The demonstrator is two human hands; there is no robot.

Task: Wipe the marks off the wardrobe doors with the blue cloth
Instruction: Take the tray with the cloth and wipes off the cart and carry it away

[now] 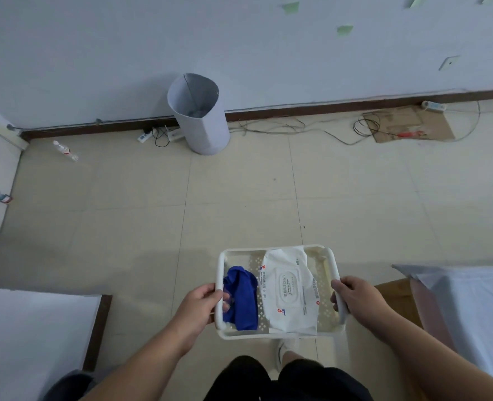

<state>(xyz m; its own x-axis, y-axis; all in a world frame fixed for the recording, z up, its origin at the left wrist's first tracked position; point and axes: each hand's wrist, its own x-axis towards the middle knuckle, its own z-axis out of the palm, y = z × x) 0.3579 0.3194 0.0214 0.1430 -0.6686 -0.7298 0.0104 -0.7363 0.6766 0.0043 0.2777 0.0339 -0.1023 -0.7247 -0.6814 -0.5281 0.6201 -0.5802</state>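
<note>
We see dim, flat, bluish indoor light that leaves only soft, faint shadows on the floor (239,198). The wide lens bows the skirting board (326,107) and stretches the edges; the blue cloth (241,296) near centre looks fairly sharp, while the corners go softer

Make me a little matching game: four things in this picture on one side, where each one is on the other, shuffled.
Things: 1 blue cloth; 2 wipes pack; 3 basket; 4 pale bin.
Places: A on the floor by the wall; B gripped by the left hand and right hand; C in the basket's left part; D in the basket, right of the cloth.
Pairs: 1-C, 2-D, 3-B, 4-A.
</note>
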